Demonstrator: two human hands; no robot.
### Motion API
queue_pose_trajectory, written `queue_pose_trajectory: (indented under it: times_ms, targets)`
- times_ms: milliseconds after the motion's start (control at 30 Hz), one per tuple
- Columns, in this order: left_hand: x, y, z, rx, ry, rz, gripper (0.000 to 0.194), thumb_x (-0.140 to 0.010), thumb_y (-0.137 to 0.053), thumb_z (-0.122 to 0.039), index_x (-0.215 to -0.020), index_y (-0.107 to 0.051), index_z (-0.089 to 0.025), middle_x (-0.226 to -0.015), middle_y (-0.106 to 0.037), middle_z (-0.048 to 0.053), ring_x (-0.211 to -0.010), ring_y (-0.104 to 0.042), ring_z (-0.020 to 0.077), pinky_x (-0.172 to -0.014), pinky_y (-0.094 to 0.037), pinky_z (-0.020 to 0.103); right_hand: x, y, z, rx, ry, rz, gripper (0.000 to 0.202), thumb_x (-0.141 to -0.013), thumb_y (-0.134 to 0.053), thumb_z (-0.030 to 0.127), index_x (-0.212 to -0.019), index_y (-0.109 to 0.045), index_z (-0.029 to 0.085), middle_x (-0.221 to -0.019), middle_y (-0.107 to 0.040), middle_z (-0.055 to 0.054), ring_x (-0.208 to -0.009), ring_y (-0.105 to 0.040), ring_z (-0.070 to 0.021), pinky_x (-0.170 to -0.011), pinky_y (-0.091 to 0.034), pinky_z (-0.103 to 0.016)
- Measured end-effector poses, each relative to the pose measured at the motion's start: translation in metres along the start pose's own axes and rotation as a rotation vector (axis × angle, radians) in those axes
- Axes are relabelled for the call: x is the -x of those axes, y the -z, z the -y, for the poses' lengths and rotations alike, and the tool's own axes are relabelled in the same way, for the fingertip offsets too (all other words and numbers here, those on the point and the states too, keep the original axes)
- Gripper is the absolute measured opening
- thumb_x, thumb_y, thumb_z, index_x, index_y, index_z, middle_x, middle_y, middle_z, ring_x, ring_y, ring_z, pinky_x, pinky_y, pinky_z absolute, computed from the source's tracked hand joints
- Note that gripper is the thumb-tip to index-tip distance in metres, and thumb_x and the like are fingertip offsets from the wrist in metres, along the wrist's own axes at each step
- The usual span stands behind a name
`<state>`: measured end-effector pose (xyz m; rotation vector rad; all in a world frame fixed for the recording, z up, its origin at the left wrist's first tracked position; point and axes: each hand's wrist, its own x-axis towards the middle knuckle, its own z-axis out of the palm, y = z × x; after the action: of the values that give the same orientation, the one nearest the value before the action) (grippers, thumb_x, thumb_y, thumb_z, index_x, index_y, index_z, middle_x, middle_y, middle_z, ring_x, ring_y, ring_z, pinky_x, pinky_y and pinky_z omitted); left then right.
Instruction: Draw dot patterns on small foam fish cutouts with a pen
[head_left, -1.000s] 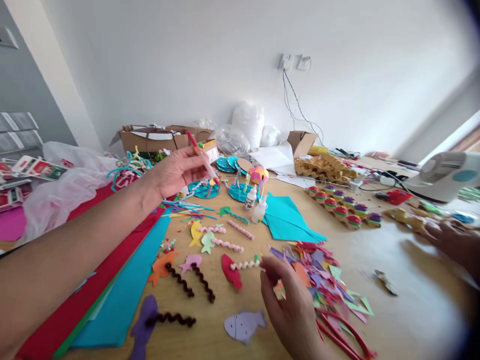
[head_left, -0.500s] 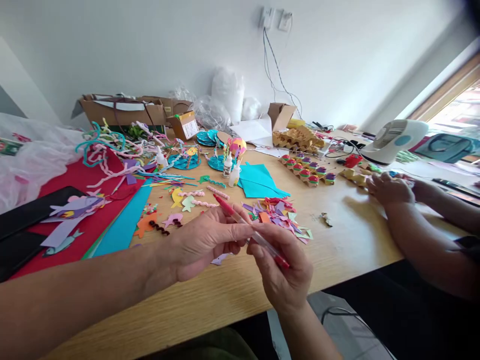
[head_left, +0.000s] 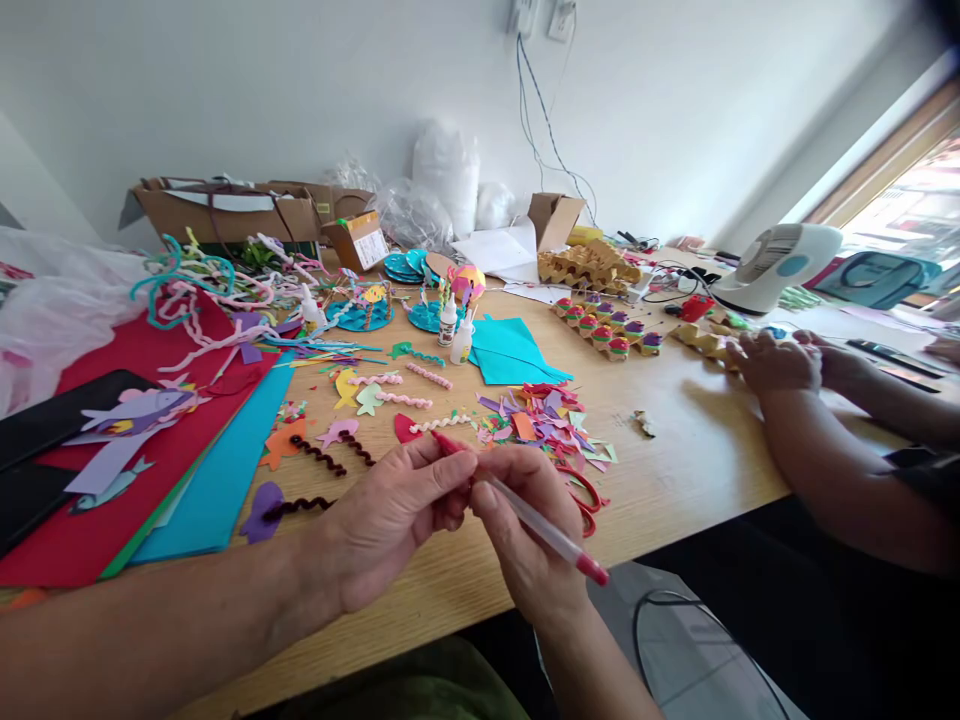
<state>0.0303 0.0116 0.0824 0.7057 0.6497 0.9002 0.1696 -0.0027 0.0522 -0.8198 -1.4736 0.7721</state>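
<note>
A red pen with a clear barrel slants between my hands above the table's front edge. My left hand pinches it near its upper red end. Closed round the barrel just below is my right hand, and the lower red end sticks out past it. Beyond my fingers lie a red paper piece and a cream twisted strip. Red-handled scissors rest partly hidden behind my right hand. A purple paper shape with a brown curly strip is left of my left hand.
Paper scraps and turquoise sheets lie mid-table. Glue bottles stand behind. Coloured sheets cover the left. At right, another person's hands are by an egg carton; painted cartons sit nearer the middle.
The pen's lower end now reaches farther out past my right hand. Both hands have shifted slightly left, and the red piece, purple shape and scissors have come into sight.
</note>
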Motion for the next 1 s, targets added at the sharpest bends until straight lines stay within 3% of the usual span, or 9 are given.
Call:
queue_pose_trajectory:
  times_ms: [100,167,200,233,300,367,433,600,1000]
  targets:
    - [0.009,0.019,0.003,-0.162,0.081,0.013,0.029,-0.076,-0.069,-0.047,-0.083,-0.059,-0.02,-0.074,-0.054,-0.002,-0.063,-0.048,0.0085,-0.058,-0.039,0.019,0.002,0.01,0.0,0.137,0.016,-0.085,0.007,-0.086,-0.053,0.022,-0.091,-0.058,0.021,-0.071,-0.06,0.0,-0.063,-0.058,-0.0133,-0.058,-0.047,-0.025]
    - [0.014,0.037,0.004,-0.488,0.165,0.061,0.023,-0.082,-0.062,-0.041,-0.078,-0.058,-0.019,-0.066,-0.052,-0.003,-0.06,-0.048,0.01,-0.057,-0.04,0.02,0.007,0.018,-0.002,0.147,-0.014,-0.026,0.015,-0.087,-0.049,0.02,-0.098,-0.06,0.021,-0.074,-0.063,-0.001,-0.068,-0.06,-0.0143,-0.061,-0.048,-0.026]
    - [0.017,0.046,0.004,-0.708,0.125,0.101,0.017,-0.083,-0.059,-0.035,-0.078,-0.058,-0.019,-0.066,-0.053,-0.002,-0.061,-0.05,0.0116,-0.056,-0.041,0.022,0.009,0.022,-0.004,0.12,-0.054,0.033,0.018,-0.088,-0.047,0.021,-0.102,-0.06,0.021,-0.076,-0.064,-0.001,-0.07,-0.061,-0.0148,-0.063,-0.048,-0.026]
    - [0.019,0.054,0.005,-0.968,0.016,0.111,0.01,-0.084,-0.056,-0.028,-0.082,-0.061,-0.019,-0.072,-0.057,-0.001,-0.068,-0.053,0.0135,-0.061,-0.044,0.024,0.012,0.024,-0.007,0.079,-0.114,0.099,0.02,-0.088,-0.046,0.022,-0.103,-0.06,0.02,-0.078,-0.065,-0.002,-0.073,-0.062,-0.0153,-0.065,-0.049,-0.026]
    - [0.022,0.066,0.009,-1.403,-0.289,0.147,0.022,-0.087,-0.042,-0.015,-0.094,-0.063,-0.019,-0.093,-0.063,0.004,-0.089,-0.057,0.0183,-0.08,-0.046,0.031,0.015,0.023,-0.014,-0.003,-0.258,0.179,0.019,-0.087,-0.047,0.024,-0.1,-0.06,0.019,-0.081,-0.066,-0.003,-0.076,-0.062,-0.0161,-0.067,-0.049,-0.026]
    - [0.024,0.073,0.014,-1.699,-0.539,0.178,0.034,-0.087,-0.032,-0.007,-0.103,-0.061,-0.017,-0.103,-0.063,0.007,-0.099,-0.055,0.0197,-0.088,-0.045,0.034,0.017,0.019,-0.021,-0.025,-0.377,0.187,0.012,-0.082,-0.052,0.026,-0.088,-0.06,0.018,-0.076,-0.064,-0.003,-0.069,-0.059,-0.015,-0.06,-0.046,-0.024]
    - [0.023,0.077,0.021,-1.888,-0.705,0.187,0.037,-0.088,-0.029,-0.004,-0.106,-0.06,-0.014,-0.105,-0.063,0.008,-0.1,-0.056,0.0196,-0.089,-0.047,0.033,0.017,0.012,-0.027,0.032,-0.426,0.177,0.008,-0.078,-0.055,0.026,-0.077,-0.056,0.019,-0.066,-0.057,0.0,-0.058,-0.051,-0.0119,-0.051,-0.04,-0.021]
    - [0.02,0.083,0.034,-2.092,-0.943,0.144,0.032,-0.094,-0.029,-0.011,-0.106,-0.059,-0.011,-0.102,-0.065,0.009,-0.099,-0.058,0.021,-0.085,-0.051,0.033,0.014,0.0,-0.037,0.169,-0.434,0.224,0.005,-0.074,-0.051,0.024,-0.072,-0.052,0.02,-0.059,-0.049,0.003,-0.051,-0.041,-0.01,-0.047,-0.032,-0.021]
    - [0.02,0.085,0.04,-2.139,-0.974,0.081,0.032,-0.091,-0.033,-0.011,-0.106,-0.062,-0.01,-0.101,-0.067,0.008,-0.095,-0.06,0.0212,-0.083,-0.05,0.034,0.02,-0.003,-0.045,0.363,-0.304,0.253,0.007,-0.075,-0.05,0.016,-0.071,-0.054,0.019,-0.056,-0.053,0.004,-0.049,-0.046,-0.0093,-0.048,-0.034,-0.019]
